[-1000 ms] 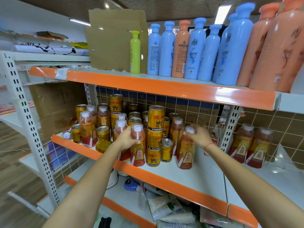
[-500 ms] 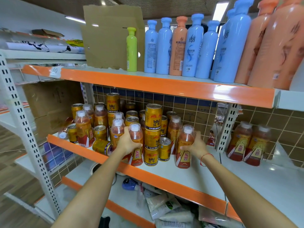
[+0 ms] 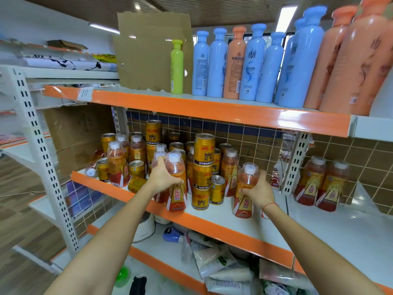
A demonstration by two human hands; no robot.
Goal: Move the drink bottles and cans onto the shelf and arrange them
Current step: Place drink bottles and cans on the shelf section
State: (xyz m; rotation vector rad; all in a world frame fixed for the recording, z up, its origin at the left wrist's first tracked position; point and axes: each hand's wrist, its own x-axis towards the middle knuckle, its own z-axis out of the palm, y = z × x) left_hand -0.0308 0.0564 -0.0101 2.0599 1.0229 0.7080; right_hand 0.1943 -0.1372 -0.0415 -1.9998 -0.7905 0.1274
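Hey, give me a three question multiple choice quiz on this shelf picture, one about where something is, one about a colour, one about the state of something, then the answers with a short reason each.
1. Where is the stack of gold cans?
A. between the two held bottles
B. on the top shelf
C. on the floor

2. What colour is the small bottle next to the cardboard?
A. blue
B. yellow-green
C. orange

3. What is the right hand doing?
A. hanging free
B. pressing on the shelf
C. gripping a capped bottle

Answers:
1 A: the stack stands between the left hand's bottle and the right hand's bottle.
2 B: it is yellow-green, left of the blue ones.
3 C: the fingers wrap the bottle, white cap on; the left hand grips its bottle likewise.
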